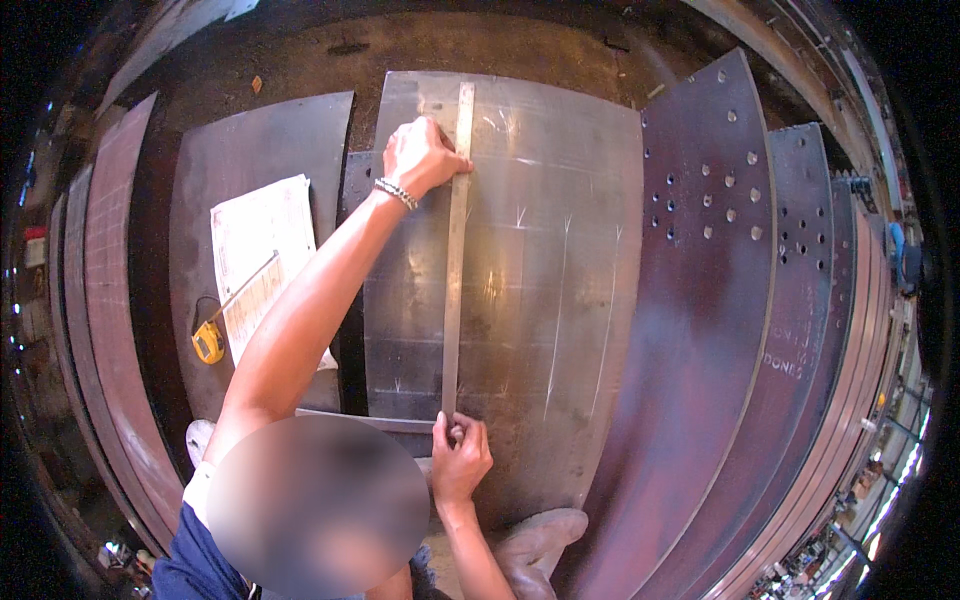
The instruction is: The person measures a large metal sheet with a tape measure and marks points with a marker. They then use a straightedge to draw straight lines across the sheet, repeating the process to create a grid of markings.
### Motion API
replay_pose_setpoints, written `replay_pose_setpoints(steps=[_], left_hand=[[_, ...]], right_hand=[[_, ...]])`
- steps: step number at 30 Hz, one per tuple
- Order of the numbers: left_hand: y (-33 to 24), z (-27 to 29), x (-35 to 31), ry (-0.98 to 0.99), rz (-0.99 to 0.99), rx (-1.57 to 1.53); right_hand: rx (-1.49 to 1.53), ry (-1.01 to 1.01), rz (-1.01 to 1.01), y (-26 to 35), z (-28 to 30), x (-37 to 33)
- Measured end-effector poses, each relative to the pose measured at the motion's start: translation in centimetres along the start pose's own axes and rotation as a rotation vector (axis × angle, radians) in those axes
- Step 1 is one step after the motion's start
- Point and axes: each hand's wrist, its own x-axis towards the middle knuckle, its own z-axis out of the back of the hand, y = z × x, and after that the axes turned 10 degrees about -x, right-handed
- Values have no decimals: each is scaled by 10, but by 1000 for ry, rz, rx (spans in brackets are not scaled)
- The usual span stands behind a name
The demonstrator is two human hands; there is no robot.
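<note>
A long flat steel square (pixel 456 260) lies across a grey metal plate (pixel 550 330) that carries several white chalk-like marks. My left hand (pixel 425 158), with a beaded bracelet at the wrist, grips the blade near its far end, thumb on its edge. At the near end my right hand (pixel 461 462) is closed at the corner, fingers curled round it. From that corner a thin arm runs left, partly hidden behind a blurred patch. Whether a small marking tool also sits in my right fingers cannot be made out.
On the plate to the left lie printed paper sheets (pixel 262 225) and a yellow tape measure (pixel 208 342), its blade partly drawn out. Rust-brown plates with drilled holes (pixel 700 290) lean at the right. More plates (pixel 125 230) stand at the far left. A shoe (pixel 545 540) rests near my right arm.
</note>
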Motion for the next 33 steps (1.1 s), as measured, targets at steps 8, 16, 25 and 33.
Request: replay_pose_setpoints(steps=[8,16,25,33], left_hand=[[1,1,1,23,-5,-17],[0,4,7,44,-1,-17],[-4,8,7,88,40,-32],[-4,5,4,44,14,-15]], right_hand=[[34,32,-32,2,4,2],[29,64,-56,4,5,4],[37,63,-41,4,6,3],[34,50,-35,0,1,0]])
